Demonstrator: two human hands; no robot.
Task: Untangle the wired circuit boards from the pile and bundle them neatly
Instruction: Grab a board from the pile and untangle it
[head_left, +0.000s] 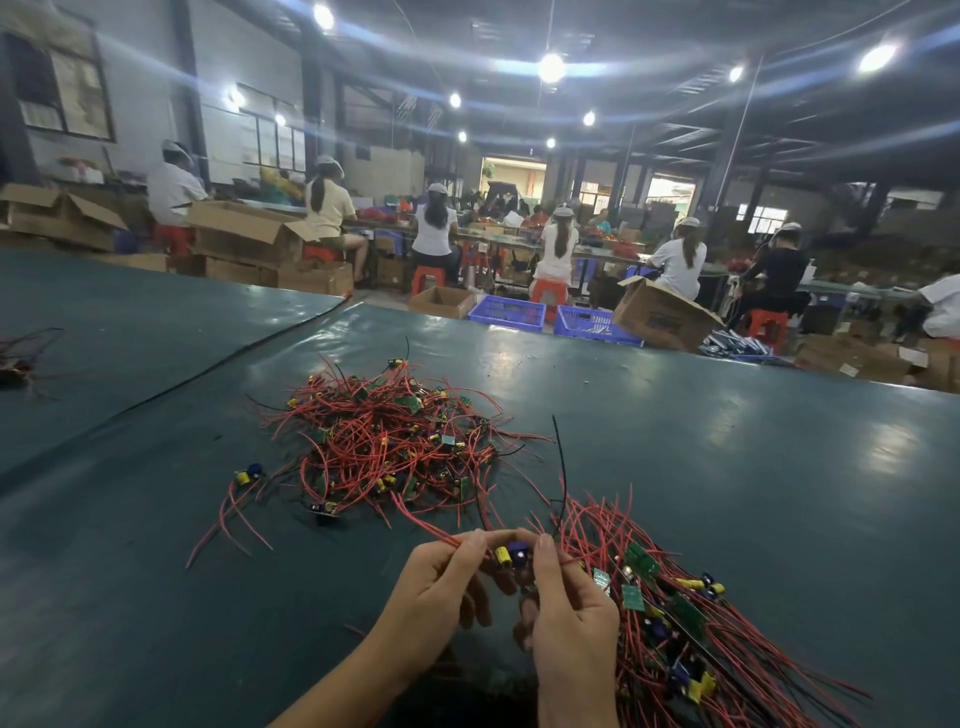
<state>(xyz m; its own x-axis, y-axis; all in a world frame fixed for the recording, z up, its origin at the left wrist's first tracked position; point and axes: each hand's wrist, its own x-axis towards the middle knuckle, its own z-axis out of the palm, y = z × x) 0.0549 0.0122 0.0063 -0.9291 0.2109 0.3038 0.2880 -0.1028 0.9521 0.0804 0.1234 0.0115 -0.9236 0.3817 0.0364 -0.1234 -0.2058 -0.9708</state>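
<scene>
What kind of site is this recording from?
Likely an electronics assembly workshop: rows of seated capped workers, open cartons and blue crates, and a pile of red-wired circuit boards on the green table.

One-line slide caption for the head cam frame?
Left hand and right hand pinch a wired circuit board over the dark green table; tangled pile ahead, aligned bundle at right.

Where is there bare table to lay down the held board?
Bare table lies left of the left hand, nearer than the stray board and its wires. More lies right of the tangled pile, beyond the sorted bundle. Crowded: the gap between pile and the wired board both hands pinch, where loose wires cross, and the stretch right of the right hand.
</scene>
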